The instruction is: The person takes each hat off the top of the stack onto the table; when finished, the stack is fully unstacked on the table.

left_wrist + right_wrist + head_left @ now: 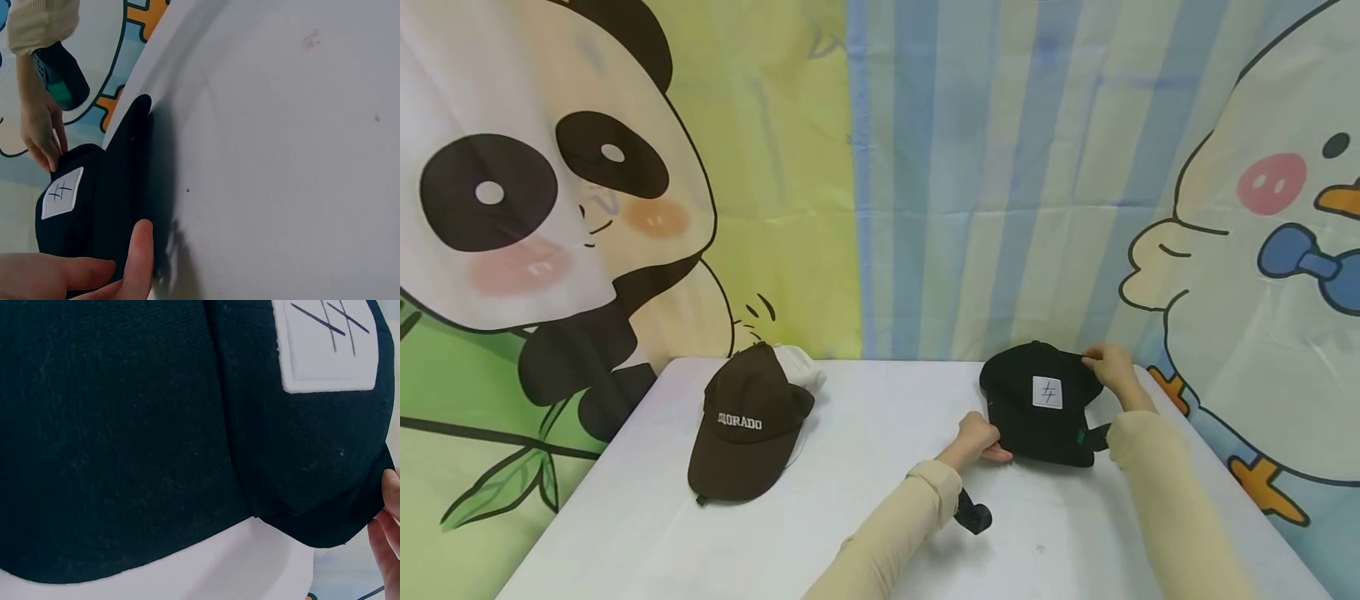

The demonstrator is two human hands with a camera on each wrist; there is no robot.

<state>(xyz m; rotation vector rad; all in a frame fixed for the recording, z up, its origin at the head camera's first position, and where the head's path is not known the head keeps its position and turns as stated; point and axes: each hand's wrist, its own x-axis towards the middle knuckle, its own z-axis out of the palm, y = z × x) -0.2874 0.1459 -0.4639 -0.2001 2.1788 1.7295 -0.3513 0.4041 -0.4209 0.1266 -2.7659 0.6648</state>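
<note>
A black cap (1022, 425) with a square white patch (1047, 392) is at the table's far right, its brim toward me. My left hand (976, 439) pinches the left side of the brim between thumb and fingers; its fingertips (142, 244) show low in the left wrist view. The right hand (1112, 371) pinches the cap's back edge at the right of the crown, also visible at the right border of the right wrist view (389, 515). A shadow lies beside the brim (134, 162); whether the cap touches the table cannot be told.
On the white table's (880, 467) left, a brown cap (748, 417) with pale lettering partly covers a white cap (800, 367). Behind the table hangs a cartoon-printed curtain (955, 183). A black wrist device (973, 515) hangs below the left sleeve.
</note>
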